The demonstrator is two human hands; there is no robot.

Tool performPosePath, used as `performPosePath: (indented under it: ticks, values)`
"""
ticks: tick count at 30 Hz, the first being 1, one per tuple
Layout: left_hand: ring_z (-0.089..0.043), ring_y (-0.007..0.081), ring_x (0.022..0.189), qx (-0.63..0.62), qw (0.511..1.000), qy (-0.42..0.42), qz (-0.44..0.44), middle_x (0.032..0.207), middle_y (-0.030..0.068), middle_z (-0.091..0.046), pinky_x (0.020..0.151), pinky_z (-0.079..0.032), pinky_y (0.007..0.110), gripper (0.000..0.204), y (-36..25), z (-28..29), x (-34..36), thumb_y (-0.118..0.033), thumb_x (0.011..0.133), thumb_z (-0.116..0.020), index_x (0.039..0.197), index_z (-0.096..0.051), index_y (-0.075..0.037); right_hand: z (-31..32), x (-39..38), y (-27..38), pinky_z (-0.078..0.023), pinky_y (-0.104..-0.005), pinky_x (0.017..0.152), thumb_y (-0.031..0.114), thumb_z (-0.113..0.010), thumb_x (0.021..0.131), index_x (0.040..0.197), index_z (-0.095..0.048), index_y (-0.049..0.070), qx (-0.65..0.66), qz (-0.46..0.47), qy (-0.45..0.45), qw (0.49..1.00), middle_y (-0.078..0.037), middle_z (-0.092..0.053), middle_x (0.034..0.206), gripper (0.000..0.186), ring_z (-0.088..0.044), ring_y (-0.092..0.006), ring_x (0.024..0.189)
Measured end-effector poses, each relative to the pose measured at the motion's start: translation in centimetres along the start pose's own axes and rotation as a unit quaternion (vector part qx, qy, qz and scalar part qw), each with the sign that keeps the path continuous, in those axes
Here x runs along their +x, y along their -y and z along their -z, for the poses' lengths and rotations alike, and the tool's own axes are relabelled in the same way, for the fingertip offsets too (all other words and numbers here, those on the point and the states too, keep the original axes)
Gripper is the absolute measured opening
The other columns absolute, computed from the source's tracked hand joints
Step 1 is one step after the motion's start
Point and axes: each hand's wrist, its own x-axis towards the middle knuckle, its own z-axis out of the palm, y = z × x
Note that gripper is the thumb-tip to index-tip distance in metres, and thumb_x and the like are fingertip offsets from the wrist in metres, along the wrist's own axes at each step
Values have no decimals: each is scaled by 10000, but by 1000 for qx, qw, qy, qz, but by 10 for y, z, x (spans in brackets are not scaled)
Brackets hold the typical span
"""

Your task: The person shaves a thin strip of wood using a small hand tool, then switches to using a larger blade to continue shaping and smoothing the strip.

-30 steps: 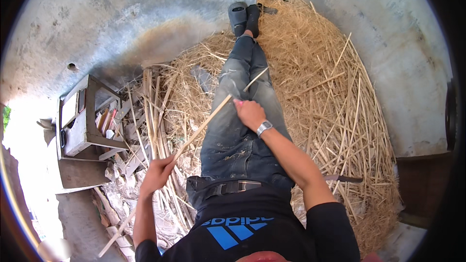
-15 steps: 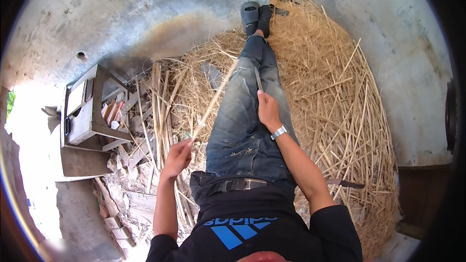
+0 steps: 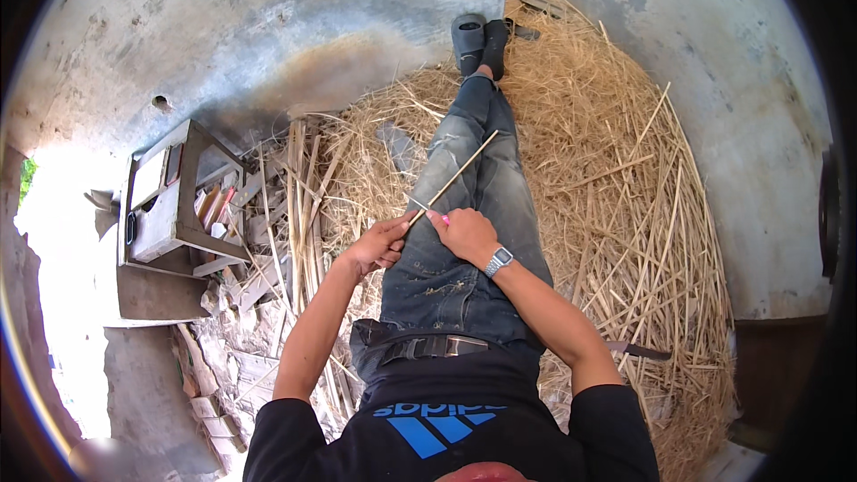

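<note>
Both hands are gripping: our left hand (image 3: 377,248) is pinching the thin bamboo strip (image 3: 453,177) near its end, right hand (image 3: 466,234) closing on a pink-handled tool (blade unclear). Strip's looking light, springy, splintery, lying over jeans (image 3: 464,268), straw pile (image 3: 616,170) beyond.

Packages: none in view.
Labels: blue striped emblem (image 3: 437,428) printed across chest of black shirt (image 3: 536,433), low in centre; lettering above it, same blue.
Signs: none on grey walls or among straw.
Screens: none plainly visible; small pale face of wristwatch (image 3: 498,261) on right wrist, too small to tell dial from display.
</note>
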Motion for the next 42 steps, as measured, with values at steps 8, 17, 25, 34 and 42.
performPosePath:
  ticks: [8, 17, 25, 34, 42]
  values:
    - [-301, 53, 506, 14, 1000, 7, 7, 694, -72, -353, 432, -234, 219, 500, 6, 8, -7, -241, 1144, -497, 1637, -417, -257, -8, 1, 8, -601, -534, 722, 615, -472, 1044, 800, -783, 11, -75, 7, -7, 997, -244, -747, 806, 722, -748, -431, 787]
    - [-327, 68, 471, 110, 993, -52, -1, 628, -63, -342, 410, -257, 258, 555, 32, 29, -80, -263, 1112, -567, 1635, -413, -155, -7, 22, -24, -587, -554, 700, 636, -469, 1038, 812, -787, 8, -81, -62, -72, 992, -264, -744, 836, 739, -738, -441, 784]
    - [-335, 67, 464, 61, 995, -81, 3, 592, -61, -358, 431, -297, 255, 520, 63, 38, -177, -202, 1119, -555, 1622, -437, -142, -6, 21, -28, -569, -554, 668, 608, -479, 1051, 780, -760, -11, -43, 5, -81, 996, -267, -712, 751, 732, -712, -478, 753]
    - [-406, 57, 494, 142, 983, -94, -70, 617, -52, -435, 459, -339, 249, 474, 42, -6, -70, -190, 1109, -570, 1578, -515, -157, 6, 12, -36, -556, -565, 640, 623, -464, 1050, 736, -749, 11, -25, -30, -107, 994, -256, -701, 712, 744, -700, -460, 679]
    - [-377, 45, 474, 197, 968, -121, -102, 620, -77, -443, 454, -323, 245, 459, 14, -15, -9, -240, 1098, -598, 1546, -557, -149, -1, -6, 0, -580, -546, 645, 617, -469, 1044, 733, -757, 0, -64, 42, -11, 997, -259, -715, 726, 749, -728, -438, 701]
